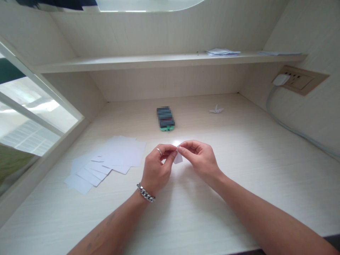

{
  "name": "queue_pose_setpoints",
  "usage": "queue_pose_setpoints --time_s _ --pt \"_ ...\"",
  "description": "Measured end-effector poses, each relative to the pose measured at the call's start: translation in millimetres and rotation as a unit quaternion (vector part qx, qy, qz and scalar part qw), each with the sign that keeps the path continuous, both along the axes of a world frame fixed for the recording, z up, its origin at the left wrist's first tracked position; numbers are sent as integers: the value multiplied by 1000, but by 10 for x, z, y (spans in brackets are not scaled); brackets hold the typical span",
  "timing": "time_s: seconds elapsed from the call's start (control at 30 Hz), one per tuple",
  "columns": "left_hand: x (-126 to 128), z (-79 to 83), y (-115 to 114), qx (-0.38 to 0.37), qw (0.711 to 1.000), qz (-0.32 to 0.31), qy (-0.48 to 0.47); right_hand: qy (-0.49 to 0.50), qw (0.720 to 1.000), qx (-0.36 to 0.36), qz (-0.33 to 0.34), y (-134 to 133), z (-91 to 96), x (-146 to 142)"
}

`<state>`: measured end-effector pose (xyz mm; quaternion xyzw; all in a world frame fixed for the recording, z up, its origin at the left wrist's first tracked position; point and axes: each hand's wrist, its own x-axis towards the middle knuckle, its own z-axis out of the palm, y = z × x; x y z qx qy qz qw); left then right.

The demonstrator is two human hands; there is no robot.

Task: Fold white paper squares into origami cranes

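Between my two hands is a small folded piece of white paper [178,158], pinched at its upper end, with a pointed flap showing below the fingertips. My left hand [158,166], with a ring and a chain bracelet on the wrist, is closed on it from the left. From the right, my right hand [200,157] grips the same paper between thumb and forefinger. The fingers hide most of the folds. Left of my hands lies a fanned-out spread of white paper sheets [123,152]. A folded white paper crane [216,109] sits farther back on the right.
A phone with a green edge [166,129], its screen blurred out, lies beyond my hands on the desk [239,212]. Papers [223,52] rest on the shelf [132,63] above. A white plug [281,79] with a grey cable [297,132] runs down the right side.
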<state>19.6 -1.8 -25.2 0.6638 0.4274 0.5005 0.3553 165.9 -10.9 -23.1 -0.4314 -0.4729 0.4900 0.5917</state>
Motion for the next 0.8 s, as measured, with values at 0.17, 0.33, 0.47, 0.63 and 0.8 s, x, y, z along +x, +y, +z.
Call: queue_pose_setpoints --time_s 0.17,0.33,0.47,0.63,0.8 --pt "-4 7 -16 1 1000 1 1 -6 1000 1 3 6 -19 -12" --pt "2 30 -30 11 1000 -11 7 -3 1000 0 10 8 -27 -17" --pt "3 23 -25 11 1000 -16 5 -3 1000 1 13 15 -36 -19" --pt "-12 -24 -5 -26 999 1 -19 -3 1000 7 -7 31 -53 -14" --pt "-13 -22 -3 -41 999 -13 -25 3 1000 15 -15 31 -52 2"
